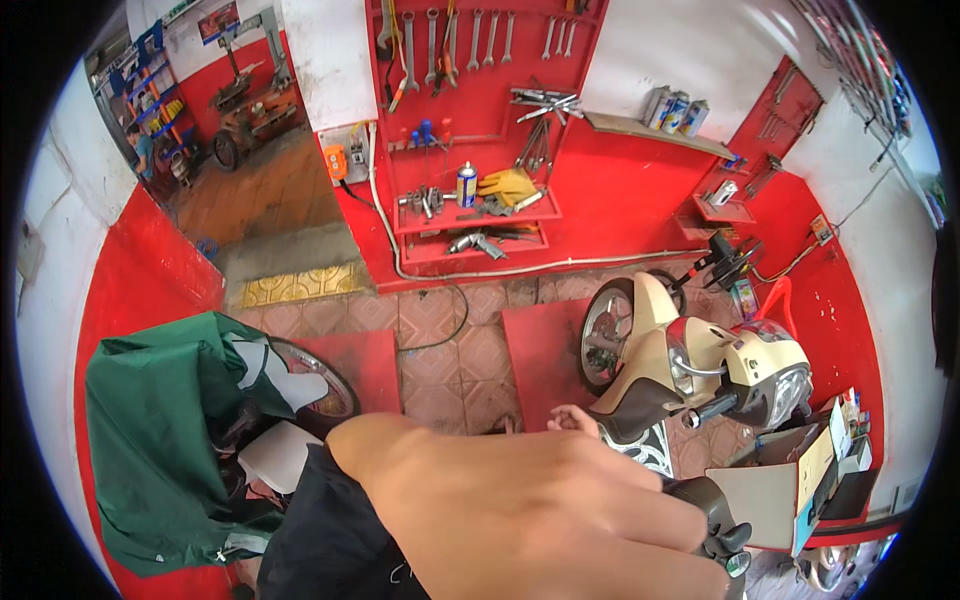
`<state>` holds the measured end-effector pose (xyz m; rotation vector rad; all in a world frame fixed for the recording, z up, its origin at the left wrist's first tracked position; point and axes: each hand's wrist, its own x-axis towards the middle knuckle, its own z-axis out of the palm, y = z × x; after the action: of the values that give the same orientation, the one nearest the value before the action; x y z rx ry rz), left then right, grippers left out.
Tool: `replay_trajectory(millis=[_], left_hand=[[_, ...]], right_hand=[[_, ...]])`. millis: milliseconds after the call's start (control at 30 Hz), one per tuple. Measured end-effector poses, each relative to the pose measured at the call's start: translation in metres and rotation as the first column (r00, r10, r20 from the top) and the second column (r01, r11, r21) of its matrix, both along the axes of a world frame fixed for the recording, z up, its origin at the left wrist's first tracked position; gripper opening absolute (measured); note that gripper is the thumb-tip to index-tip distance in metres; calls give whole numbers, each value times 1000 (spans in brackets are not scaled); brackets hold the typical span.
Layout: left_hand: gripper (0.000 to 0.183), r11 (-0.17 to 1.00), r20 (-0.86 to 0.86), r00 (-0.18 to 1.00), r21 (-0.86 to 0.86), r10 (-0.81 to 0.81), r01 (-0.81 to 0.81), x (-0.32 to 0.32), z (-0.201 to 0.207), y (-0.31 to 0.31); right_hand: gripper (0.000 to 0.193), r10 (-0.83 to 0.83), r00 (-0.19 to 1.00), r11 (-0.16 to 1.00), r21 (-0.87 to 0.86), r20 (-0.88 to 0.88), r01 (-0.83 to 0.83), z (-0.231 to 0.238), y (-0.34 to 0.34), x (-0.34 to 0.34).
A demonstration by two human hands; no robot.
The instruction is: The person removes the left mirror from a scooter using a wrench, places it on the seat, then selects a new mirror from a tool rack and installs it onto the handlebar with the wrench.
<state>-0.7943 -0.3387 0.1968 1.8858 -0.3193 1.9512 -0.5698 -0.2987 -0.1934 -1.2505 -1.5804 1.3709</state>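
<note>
My left hand (560, 500) fills the lower middle, very near the camera, its back turned up and its fingers stretching right. The arm bends in from a black sleeve (330, 530). Fingertips are blurred and whatever lies under the palm is hidden. Just beyond it, part of my right hand (574, 420) shows, fingers loosely bent and apart with no object visible in them; the rest is covered. Next to it is a cream scooter (655, 345), its brown seat-like panel and patterned footboard (650, 450) partly behind my left hand.
A motorbike under a green cover (150, 430) stands on the left. Red wall racks hold spanners (432, 45), a spray can (466, 185), yellow gloves (510, 185) and an air gun (478, 243). A black hose (440, 345) crosses the tiles. Papers and boxes (815, 470) sit at right.
</note>
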Motion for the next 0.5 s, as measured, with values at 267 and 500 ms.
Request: replay_trajectory(millis=[267, 500], left_hand=[[14, 982, 71, 997, -187, -4, 17, 7, -24, 119], [12, 845, -557, 810, -330, 186, -421, -42, -59, 258]], right_hand=[[19, 40, 997, 999, -13, -59, -41, -2, 132, -23], [16, 114, 994, 975, 191, 2, -112, 31, 240, -41]])
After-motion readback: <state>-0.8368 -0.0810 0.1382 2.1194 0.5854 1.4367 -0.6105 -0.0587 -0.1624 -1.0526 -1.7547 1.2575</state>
